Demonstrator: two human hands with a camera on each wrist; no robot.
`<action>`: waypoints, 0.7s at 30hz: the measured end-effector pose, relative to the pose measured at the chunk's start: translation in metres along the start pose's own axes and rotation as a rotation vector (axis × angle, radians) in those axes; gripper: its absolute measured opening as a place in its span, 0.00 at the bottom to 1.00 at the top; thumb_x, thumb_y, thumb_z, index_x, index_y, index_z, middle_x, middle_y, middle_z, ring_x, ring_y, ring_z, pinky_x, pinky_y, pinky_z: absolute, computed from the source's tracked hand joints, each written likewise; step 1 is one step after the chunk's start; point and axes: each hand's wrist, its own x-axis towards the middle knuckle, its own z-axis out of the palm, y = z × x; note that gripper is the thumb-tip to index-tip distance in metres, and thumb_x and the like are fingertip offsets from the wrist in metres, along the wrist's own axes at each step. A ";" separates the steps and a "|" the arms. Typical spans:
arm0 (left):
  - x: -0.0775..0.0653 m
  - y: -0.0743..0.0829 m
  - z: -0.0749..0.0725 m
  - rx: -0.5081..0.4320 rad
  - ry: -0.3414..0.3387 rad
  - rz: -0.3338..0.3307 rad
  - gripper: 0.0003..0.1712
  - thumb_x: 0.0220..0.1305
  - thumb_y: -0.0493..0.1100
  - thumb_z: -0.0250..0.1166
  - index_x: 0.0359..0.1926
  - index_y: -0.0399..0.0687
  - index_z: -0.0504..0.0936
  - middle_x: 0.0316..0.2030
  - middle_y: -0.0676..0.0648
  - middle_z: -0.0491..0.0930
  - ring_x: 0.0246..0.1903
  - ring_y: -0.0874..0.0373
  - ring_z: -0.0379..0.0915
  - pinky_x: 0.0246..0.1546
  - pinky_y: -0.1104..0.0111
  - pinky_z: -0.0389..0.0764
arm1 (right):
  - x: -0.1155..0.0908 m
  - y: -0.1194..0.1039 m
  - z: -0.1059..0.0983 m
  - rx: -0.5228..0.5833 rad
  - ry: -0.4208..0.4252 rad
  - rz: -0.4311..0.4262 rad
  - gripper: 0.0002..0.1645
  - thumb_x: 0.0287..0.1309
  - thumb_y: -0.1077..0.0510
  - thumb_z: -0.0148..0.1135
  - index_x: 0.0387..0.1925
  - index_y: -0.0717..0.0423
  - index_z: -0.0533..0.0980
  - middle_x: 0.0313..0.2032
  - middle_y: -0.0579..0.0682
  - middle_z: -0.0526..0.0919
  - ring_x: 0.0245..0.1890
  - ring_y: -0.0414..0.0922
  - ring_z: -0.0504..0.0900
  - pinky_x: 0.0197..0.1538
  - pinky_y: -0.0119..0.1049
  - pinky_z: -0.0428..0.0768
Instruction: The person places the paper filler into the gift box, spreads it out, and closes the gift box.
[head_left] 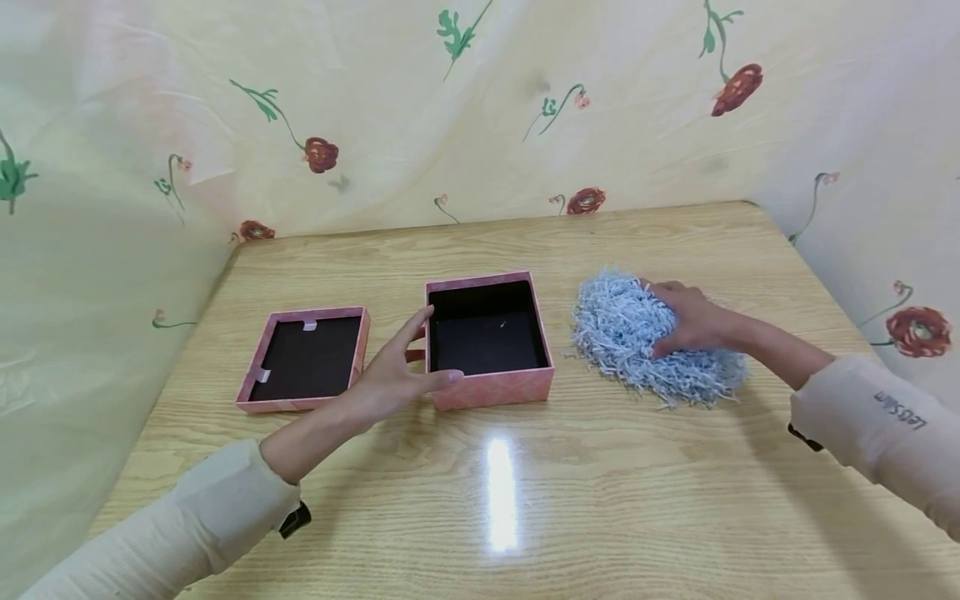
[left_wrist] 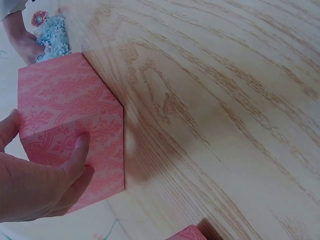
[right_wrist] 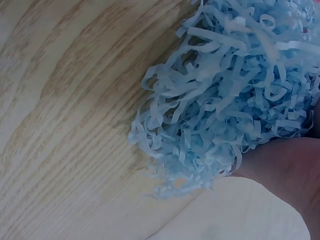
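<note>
A pink patterned box [head_left: 491, 389] with a black inside stands on the table. My left hand [head_left: 393, 367] holds it at the left side, thumb at the front left corner and a fingertip at the left rim. The left wrist view shows this hand [left_wrist: 45, 175] against the box's pink outer walls [left_wrist: 75, 110]. To the right lies a pile of light blue shredded paper [head_left: 622, 325]. My right hand [head_left: 693, 317] grips the pile from above, its fingertips partly sunk in the strands. Close up in the right wrist view, the shredded paper [right_wrist: 225, 95] hides most of the fingers.
A shallow pink box lid [head_left: 311, 358], black inside with two small white tabs, lies open side up left of the box. The wooden table [head_left: 600, 500] meets flower-printed sheeting [head_left: 480, 108] at the back and sides. A bright light reflection shows near the front.
</note>
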 end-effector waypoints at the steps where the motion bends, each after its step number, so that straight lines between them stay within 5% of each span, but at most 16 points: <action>1: 0.000 0.000 0.000 0.001 -0.001 0.000 0.57 0.54 0.50 0.74 0.75 0.69 0.44 0.73 0.44 0.48 0.67 0.42 0.56 0.56 0.49 0.71 | 0.000 0.000 0.001 -0.008 0.004 0.008 0.69 0.39 0.56 0.79 0.72 0.72 0.44 0.65 0.79 0.48 0.61 0.77 0.48 0.56 0.72 0.55; 13: -0.001 -0.001 0.002 0.012 0.009 -0.010 0.57 0.54 0.50 0.74 0.75 0.70 0.45 0.73 0.44 0.48 0.67 0.43 0.57 0.55 0.50 0.73 | -0.001 0.006 0.001 0.088 0.007 0.057 0.59 0.46 0.60 0.74 0.70 0.75 0.48 0.61 0.78 0.53 0.60 0.74 0.55 0.54 0.66 0.65; 21: -0.001 -0.002 0.002 0.014 0.013 -0.011 0.57 0.54 0.49 0.74 0.75 0.69 0.45 0.73 0.44 0.49 0.67 0.42 0.57 0.56 0.50 0.72 | -0.005 0.010 -0.004 0.217 -0.010 0.163 0.62 0.52 0.50 0.72 0.73 0.70 0.42 0.70 0.75 0.43 0.68 0.73 0.44 0.61 0.68 0.57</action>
